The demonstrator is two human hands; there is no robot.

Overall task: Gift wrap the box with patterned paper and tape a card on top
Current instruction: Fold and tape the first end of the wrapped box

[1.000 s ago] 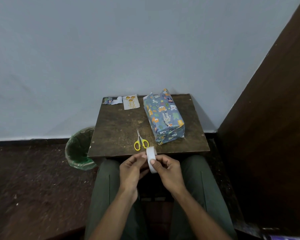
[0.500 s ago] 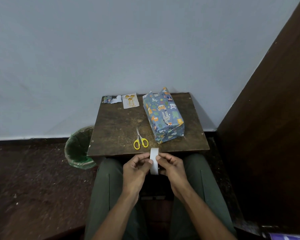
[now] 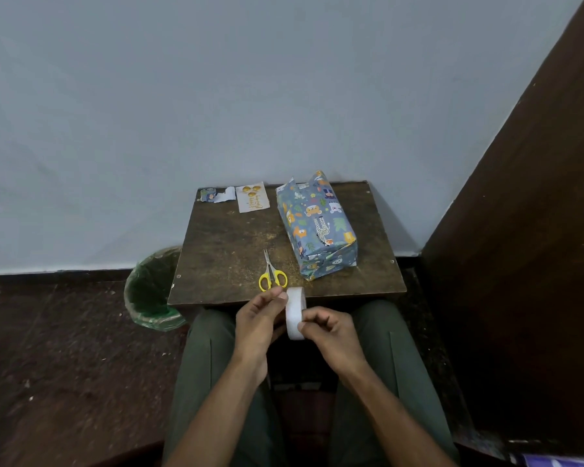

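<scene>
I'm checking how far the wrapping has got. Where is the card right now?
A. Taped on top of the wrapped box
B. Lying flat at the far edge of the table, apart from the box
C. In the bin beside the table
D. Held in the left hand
B: the card lies flat at the far edge of the table, left of the wrapped box and not touching it, while both hands hold the tape roll.

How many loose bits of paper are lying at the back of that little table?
2: a card with gold print at the back edge, left of the wrapped box, and a wrapping-paper scrap left of the card.
</scene>
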